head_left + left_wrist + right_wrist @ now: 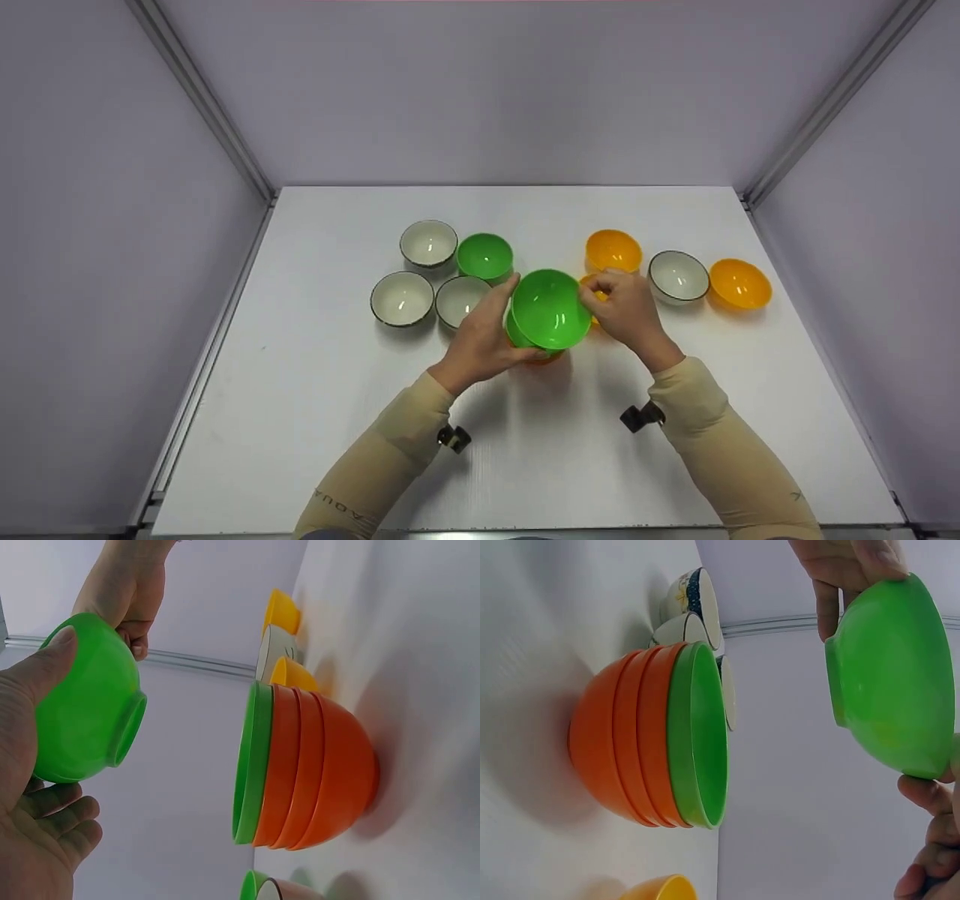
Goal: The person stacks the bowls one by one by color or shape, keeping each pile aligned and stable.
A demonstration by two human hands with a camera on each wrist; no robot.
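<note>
A green bowl (551,309) is held up between both hands, over a stack of bowls. My left hand (484,337) grips its left side, thumb (52,664) on one side and fingers curled under the other. The right hand (626,307) pinches the rim on the right between thumb and fingertips. In the wrist views the stack stands upright on the table: three orange bowls (604,742) nested together with another green bowl (681,742) on top. A gap shows between the held bowl and the stack, which the head view mostly hides.
Left of the stack are white dark-rimmed bowls (402,299) and a green bowl (485,256). To the right stand yellow-orange bowls (613,250) and another white bowl (678,277). Grey walls (495,97) enclose the white table (300,420) at the back and sides.
</note>
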